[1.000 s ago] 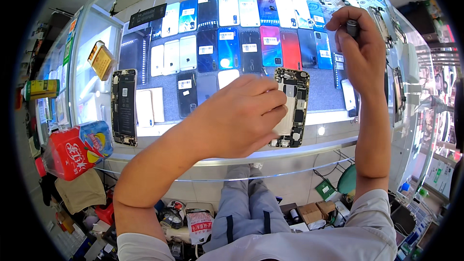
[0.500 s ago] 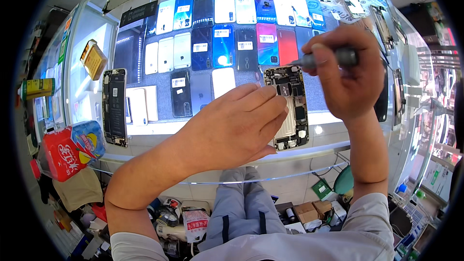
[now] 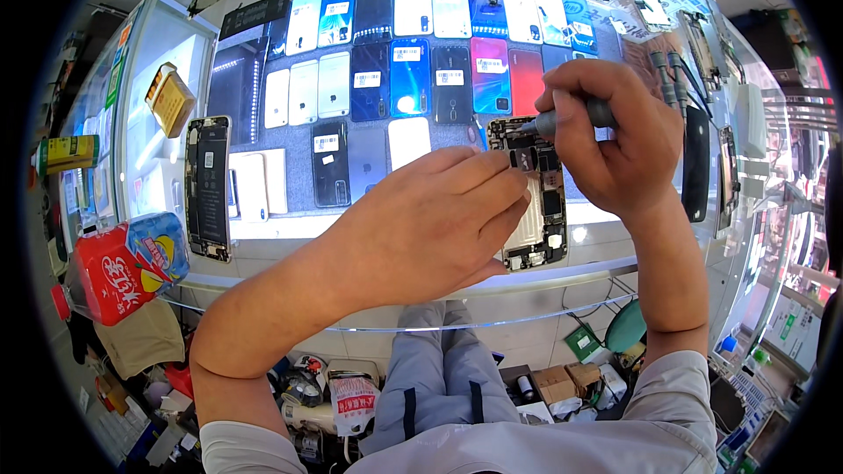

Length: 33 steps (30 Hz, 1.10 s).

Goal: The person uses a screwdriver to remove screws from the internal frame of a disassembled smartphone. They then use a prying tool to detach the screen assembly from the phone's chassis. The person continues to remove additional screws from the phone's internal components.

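An opened phone (image 3: 552,202) with bare circuit boards and a vacant silver battery bay stands out on the glass counter. Its left edge is gripped by my left hand (image 3: 439,224), fingers bent over the bay. In my right hand (image 3: 623,145) is a grey-handled screwdriver (image 3: 601,113), held nearly level. The screwdriver's tip end reaches the top part of the phone's board; whether it sits in a screw I cannot tell. To the left lies a second opened phone (image 3: 208,189) with a black battery in it.
Rows of phones (image 3: 408,79) lie on blue cloth beneath the glass. A red-labelled drink bottle (image 3: 118,272) and a yellow cigarette pack (image 3: 170,101) are at the left. More screwdrivers (image 3: 672,79), a black phone panel (image 3: 695,162) and phone parts lie at the right.
My right hand has moved slightly left and down, bringing the screwdriver from beside the phone's upper end onto its board. My left hand keeps its grip; the view has shifted slightly.
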{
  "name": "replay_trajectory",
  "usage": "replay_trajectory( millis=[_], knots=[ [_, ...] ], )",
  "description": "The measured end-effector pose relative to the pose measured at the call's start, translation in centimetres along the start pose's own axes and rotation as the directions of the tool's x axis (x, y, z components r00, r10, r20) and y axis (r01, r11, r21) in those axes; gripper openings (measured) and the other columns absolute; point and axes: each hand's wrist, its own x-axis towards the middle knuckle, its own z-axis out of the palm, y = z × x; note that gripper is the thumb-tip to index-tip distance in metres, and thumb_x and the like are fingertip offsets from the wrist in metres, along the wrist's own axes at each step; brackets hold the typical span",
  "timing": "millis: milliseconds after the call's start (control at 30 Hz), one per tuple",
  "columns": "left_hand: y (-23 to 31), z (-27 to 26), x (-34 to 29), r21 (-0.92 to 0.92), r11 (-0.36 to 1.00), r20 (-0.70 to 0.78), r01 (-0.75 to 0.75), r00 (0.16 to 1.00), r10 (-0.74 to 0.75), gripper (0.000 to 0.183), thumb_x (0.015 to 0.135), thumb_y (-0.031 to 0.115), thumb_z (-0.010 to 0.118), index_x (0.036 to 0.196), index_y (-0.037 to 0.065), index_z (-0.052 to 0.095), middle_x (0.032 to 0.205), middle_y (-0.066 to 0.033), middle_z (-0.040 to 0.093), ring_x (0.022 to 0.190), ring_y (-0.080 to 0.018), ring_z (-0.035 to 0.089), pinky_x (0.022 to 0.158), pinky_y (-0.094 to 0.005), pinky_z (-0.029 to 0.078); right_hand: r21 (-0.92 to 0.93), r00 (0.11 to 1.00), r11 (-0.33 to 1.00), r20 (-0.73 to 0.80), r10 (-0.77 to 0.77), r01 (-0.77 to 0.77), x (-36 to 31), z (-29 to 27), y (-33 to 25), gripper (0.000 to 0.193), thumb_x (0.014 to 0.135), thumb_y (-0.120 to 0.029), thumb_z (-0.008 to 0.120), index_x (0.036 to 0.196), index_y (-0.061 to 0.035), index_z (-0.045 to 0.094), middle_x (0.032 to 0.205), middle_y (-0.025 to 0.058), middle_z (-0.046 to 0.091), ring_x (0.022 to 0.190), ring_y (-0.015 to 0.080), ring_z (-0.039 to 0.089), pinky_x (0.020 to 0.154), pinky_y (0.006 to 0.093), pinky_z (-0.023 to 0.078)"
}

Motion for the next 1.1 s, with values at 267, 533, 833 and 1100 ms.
replay_trajectory(
  millis=[267, 533, 833, 1100],
  knots=[
    [0.0, -0.2, -0.1, -0.005, 1.0, 0.033, 0.008, 0.999, -0.008, 0.061, 0.078, 0.033, 0.082, 0.125, -0.002, 0.068, 0.131, -0.0134, 0.061, 0.125, -0.0327, 0.059, 0.107, -0.0464, 0.049, -0.166, 0.962, 0.965, 0.215, -0.166, 0.203, 1.5, -1.0, -1.7, 0.022, 0.087, 0.002, 0.072, 0.108, -0.0006, 0.072, 0.084, 0.0127, 0.074, 0.066, 0.027, 0.072, 0.059, 0.0333, 0.056],
    [-0.1, 0.3, -0.2, -0.013, 1.0, -0.038, 0.002, 0.999, -0.002, 0.055, 0.076, 0.033, 0.084, 0.12, 0.001, 0.07, 0.129, -0.012, 0.061, 0.127, -0.0323, 0.058, 0.107, -0.0464, 0.049, 0.024, 0.94, 0.973, 0.255, -0.227, 0.228, 2.5, -1.3, -1.7, 0.026, 0.087, -0.005, 0.071, 0.113, 0.0026, 0.071, 0.096, 0.0164, 0.076, 0.077, 0.0305, 0.075, 0.067, 0.0363, 0.059],
    [-0.1, 0.4, -0.1, -0.014, 1.0, -0.041, 0.016, 0.999, -0.016, 0.056, 0.074, 0.032, 0.087, 0.117, 0.0, 0.07, 0.127, -0.0118, 0.061, 0.126, -0.0324, 0.058, 0.107, -0.0471, 0.049, 0.014, 0.941, 0.984, 0.289, -0.174, 0.178, 2.4, -1.3, -1.5, 0.029, 0.088, -0.011, 0.075, 0.113, 0.0028, 0.07, 0.098, 0.0169, 0.076, 0.078, 0.0288, 0.077, 0.069, 0.032, 0.06],
    [-0.1, 0.2, 0.0, -0.065, 0.997, -0.088, 0.034, 0.995, -0.04, 0.054, 0.071, 0.028, 0.089, 0.112, -0.001, 0.069, 0.128, -0.0161, 0.062, 0.124, -0.0341, 0.059, 0.103, -0.0463, 0.051, 0.008, 0.926, 0.97, 0.294, -0.235, 0.243, 2.3, -1.6, -1.0, 0.03, 0.087, -0.009, 0.072, 0.115, 0.0019, 0.068, 0.098, 0.0153, 0.077, 0.074, 0.0256, 0.077, 0.066, 0.0304, 0.06]
  ],
)
